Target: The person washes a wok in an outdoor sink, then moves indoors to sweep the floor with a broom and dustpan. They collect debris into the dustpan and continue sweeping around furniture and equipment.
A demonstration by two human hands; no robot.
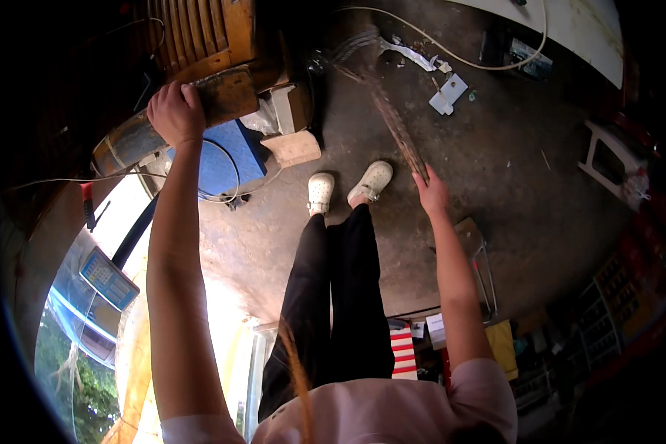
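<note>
On the left, my left hand is closed over the worn wooden armrest of a slatted wooden seat. My right hand, to the right of my feet, grips the near end of a long, rough brown broom. Its shaft slants forward and left across the floor. The far end is dark and fans out into thin strands, too dim to make out fully. Beside that end lie a crumpled white strip and small scraps, with a flat white piece to their right.
A blue box, a torn cardboard piece and a looped cable sit below the armrest. A pale hose curves across the far floor. A white plastic stool stands at right. Behind my legs are a red-and-white striped item and shelves.
</note>
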